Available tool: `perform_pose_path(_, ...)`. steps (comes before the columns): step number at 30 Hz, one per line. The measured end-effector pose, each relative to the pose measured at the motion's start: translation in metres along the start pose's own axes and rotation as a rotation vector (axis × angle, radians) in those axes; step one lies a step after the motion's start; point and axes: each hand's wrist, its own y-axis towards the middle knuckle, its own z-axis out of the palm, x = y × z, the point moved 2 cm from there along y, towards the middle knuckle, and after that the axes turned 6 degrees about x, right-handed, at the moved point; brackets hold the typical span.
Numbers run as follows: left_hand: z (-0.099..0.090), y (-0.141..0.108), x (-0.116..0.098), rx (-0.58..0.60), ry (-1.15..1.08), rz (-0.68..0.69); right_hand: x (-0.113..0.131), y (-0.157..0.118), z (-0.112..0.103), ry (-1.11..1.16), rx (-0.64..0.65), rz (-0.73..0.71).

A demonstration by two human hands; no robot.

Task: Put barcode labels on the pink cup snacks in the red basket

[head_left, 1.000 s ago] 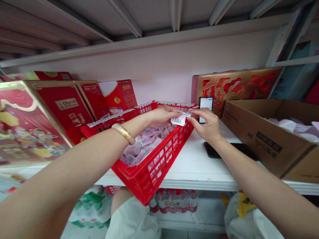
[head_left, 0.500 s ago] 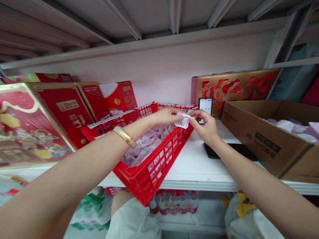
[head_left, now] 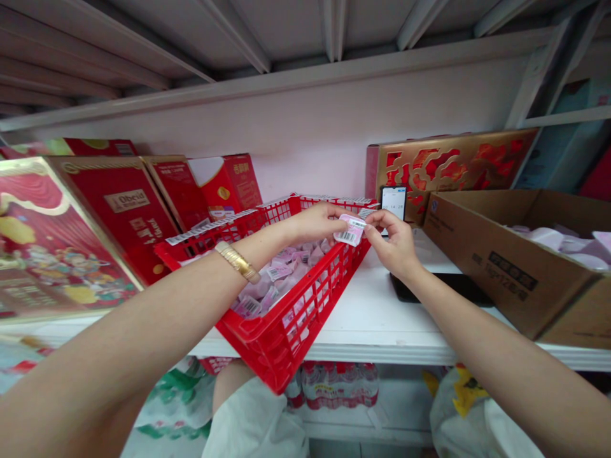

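Above the right rim of a red plastic basket (head_left: 281, 334), my left hand (head_left: 317, 222) grips a small pink cup (head_left: 349, 235), its printed lid and barcode facing me. My right hand (head_left: 390, 236) pinches the cup's right edge between thumb and forefinger. A narrow white label (head_left: 358, 224) lies across the lid's upper part, near the right fingertips. Many similar pink cups (head_left: 281, 272) fill the basket below my left forearm. White printed label strips (head_left: 210, 227) hang along the basket's left and back rims. A gold bracelet is on my left wrist.
The basket juts over the front edge of the white shelf (head_left: 372, 327). A lit phone (head_left: 394, 198) stands behind my right hand; a black flat object (head_left: 415, 289) lies under that forearm. At right, a cardboard box (head_left: 506, 267) holds pale cups. Red gift boxes (head_left: 124, 210) stand left.
The cup has turned slightly, so its lid faces me more squarely. The white label now lies flatter on it. Both hands stay in nearly the same place.
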Motion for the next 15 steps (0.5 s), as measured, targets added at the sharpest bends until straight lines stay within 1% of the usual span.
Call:
perform_pose_path(8, -0.0006, -0.0011, -0.0010, -0.019, 0.041, 0.012, -0.0002, -0.0007, -0.0002, 0.001, 0.007, 0.015)
perform_pose_path(15, 0.0001, -0.0017, -0.0018, -0.003, 0.023, 0.003, 0.0007, 0.0003, 0.0011, 0.029, 0.008, 0.010)
